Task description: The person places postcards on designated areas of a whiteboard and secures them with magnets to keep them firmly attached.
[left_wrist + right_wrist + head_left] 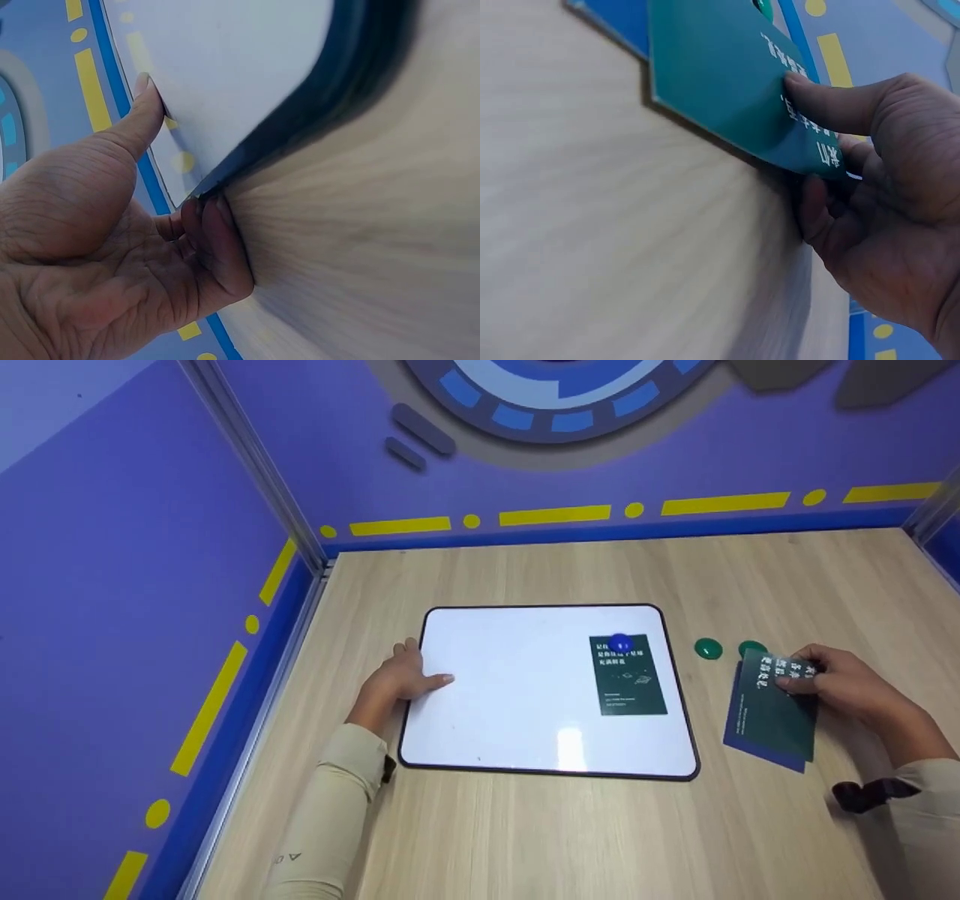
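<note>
A whiteboard (510, 690) with a dark rim lies on the table. My left hand (405, 675) holds its left edge, the thumb over the white surface and the fingers curled at the rim (262, 142). On the board's right side is a dark green card (630, 690) with white print, under a blue round magnet (620, 643). My right hand (847, 682) pinches another green card (780, 712) at its edge, thumb (832, 101) on top and fingers below. A blue card (765, 757) shows from beneath that card.
Two green round magnets lie right of the board: one in full view (708, 649), the other (752, 647) partly covered by the held card. Purple-blue walls (225, 510) with yellow marks border the wooden table (525, 840) at the left and back.
</note>
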### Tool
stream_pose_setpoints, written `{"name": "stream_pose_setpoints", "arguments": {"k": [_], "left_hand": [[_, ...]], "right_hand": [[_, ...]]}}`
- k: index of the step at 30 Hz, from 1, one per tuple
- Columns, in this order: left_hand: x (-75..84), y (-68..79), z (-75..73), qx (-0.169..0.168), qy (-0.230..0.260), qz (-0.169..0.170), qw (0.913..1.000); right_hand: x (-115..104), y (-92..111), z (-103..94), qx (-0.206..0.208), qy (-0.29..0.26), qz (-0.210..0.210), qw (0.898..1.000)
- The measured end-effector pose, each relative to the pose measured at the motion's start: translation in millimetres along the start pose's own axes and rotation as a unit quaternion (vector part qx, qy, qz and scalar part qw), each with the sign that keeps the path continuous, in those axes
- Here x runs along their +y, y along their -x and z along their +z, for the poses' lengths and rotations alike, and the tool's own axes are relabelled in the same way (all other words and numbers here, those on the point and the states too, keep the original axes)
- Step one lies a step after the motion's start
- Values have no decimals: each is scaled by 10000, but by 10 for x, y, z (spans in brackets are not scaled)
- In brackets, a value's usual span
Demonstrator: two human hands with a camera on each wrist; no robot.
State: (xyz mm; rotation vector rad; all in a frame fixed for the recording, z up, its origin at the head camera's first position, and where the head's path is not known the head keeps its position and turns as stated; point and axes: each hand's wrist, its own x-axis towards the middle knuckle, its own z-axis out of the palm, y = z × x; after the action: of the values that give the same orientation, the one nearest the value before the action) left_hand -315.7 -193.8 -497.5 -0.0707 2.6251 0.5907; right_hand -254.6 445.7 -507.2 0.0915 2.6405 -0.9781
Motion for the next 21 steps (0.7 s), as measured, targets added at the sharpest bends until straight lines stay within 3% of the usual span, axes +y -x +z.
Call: {"name": "stream_pose_setpoints", "arguments": {"k": [5,10,21], "left_hand": [[14,-17,-26,-77,2,-14,10000],[8,-8,-56,-69,21,-27,10000],[25,0,-23,-14,-23,-106,9999]], "right_hand": [[9,-11,-68,-49,-240,108,9996],[-105,26,-130,-249,-606,-66,9978],[-748,75,-84,-250,-709,-647,9951]]}}
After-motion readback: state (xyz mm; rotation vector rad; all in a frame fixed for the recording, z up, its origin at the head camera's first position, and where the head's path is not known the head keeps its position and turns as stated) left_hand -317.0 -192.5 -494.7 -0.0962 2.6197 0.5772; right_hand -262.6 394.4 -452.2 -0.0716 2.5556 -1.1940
